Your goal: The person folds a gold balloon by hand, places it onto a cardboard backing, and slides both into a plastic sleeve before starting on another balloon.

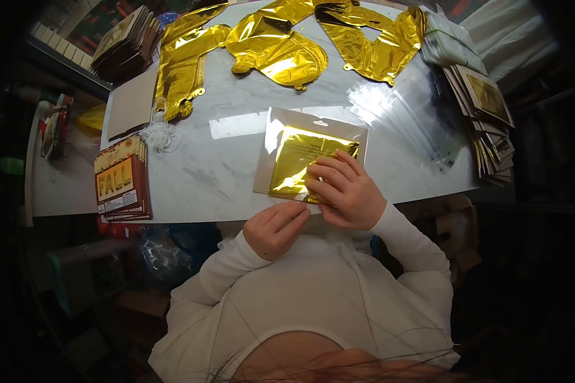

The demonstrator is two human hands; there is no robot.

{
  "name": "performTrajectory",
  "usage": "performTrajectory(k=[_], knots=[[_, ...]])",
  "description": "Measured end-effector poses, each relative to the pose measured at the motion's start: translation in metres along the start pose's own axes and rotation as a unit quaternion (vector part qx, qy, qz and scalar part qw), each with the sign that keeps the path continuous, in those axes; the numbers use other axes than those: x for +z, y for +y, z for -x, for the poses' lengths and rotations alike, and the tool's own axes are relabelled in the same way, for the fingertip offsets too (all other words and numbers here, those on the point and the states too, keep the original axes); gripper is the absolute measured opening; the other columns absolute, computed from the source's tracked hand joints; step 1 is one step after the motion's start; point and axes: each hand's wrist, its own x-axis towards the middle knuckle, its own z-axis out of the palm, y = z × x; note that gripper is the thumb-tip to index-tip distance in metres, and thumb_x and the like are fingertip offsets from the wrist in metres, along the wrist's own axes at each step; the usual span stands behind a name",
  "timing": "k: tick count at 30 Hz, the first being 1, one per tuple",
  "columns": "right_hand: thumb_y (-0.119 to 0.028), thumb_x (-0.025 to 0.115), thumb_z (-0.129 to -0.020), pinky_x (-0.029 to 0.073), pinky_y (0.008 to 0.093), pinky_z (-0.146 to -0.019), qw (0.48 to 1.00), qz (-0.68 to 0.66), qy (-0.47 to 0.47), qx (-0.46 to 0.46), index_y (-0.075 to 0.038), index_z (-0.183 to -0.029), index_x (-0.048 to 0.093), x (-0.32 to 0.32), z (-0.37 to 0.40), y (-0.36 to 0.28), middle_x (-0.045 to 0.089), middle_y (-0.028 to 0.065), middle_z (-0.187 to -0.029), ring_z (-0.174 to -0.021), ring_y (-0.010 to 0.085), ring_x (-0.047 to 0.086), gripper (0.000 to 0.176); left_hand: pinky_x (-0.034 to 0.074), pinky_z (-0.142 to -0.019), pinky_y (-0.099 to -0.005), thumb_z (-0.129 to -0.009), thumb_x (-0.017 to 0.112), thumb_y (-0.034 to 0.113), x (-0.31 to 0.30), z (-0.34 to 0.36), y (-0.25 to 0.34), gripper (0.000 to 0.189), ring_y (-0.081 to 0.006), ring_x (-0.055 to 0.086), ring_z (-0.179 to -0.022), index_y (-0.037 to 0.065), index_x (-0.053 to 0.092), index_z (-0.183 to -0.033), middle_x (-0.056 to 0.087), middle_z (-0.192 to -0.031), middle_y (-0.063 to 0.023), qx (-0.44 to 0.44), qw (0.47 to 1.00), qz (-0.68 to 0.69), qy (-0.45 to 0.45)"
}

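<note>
A clear plastic bag (281,127) lies on the white marble table (204,172) near its front edge, with a folded gold foil balloon (297,156) inside it. My right hand (345,191) rests flat on the lower right part of the foil, fingers spread and pressing down. My left hand (276,226) is curled at the bag's open lower edge, fingertips pinching the plastic there. Both sleeves are white.
Unfolded gold foil letter balloons (275,45) lie across the back of the table. A stack of "FALL" cards (120,182) sits at the left, plain cardboard (131,102) behind it, white string (161,135) nearby. Clear bags (402,108) and packed bundles (485,108) pile at the right.
</note>
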Motion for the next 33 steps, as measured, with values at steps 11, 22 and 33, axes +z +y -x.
performTrajectory(k=[11,22,33], knots=[[-0.035,0.062,-0.105,0.027,0.0504,-0.129,0.991,-0.048,-0.066,-0.11,-0.016,-0.153,0.054,0.025,-0.03,0.0,0.041,0.0092,-0.167,-0.156,0.031,0.035,0.052,0.04,-0.119,-0.0536,-0.094,0.073,0.029,-0.045,-0.01,-0.031,0.07,-0.039,0.043,-0.151,0.001,0.049,-0.154,0.042,-0.163,-0.0231,-0.111,0.974,-0.133,-0.148],[-0.034,0.068,-0.1,0.038,0.0541,-0.12,0.997,0.008,-0.059,-0.041,-0.025,-0.146,0.063,-0.01,-0.038,0.016,0.052,0.0099,-0.158,-0.145,0.0329,0.05,0.048,0.023,-0.126,-0.0558,-0.098,0.066,0.042,-0.016,-0.001,-0.019,0.084,-0.0436,0.025,-0.159,-0.001,0.034,-0.163,0.028,-0.17,-0.0266,-0.204,0.95,-0.156,-0.18],[-0.03,0.068,-0.101,0.055,0.0432,-0.093,0.986,0.066,0.151,-0.019,-0.022,-0.14,0.066,0.057,-0.239,0.072,0.065,0.0139,-0.124,-0.111,0.0332,0.064,0.04,0.037,-0.116,-0.0502,-0.086,0.082,0.038,-0.031,-0.002,-0.024,0.082,-0.0424,0.044,-0.144,0.008,0.05,-0.155,0.041,-0.164,-0.0231,-0.189,0.976,-0.027,-0.104]])
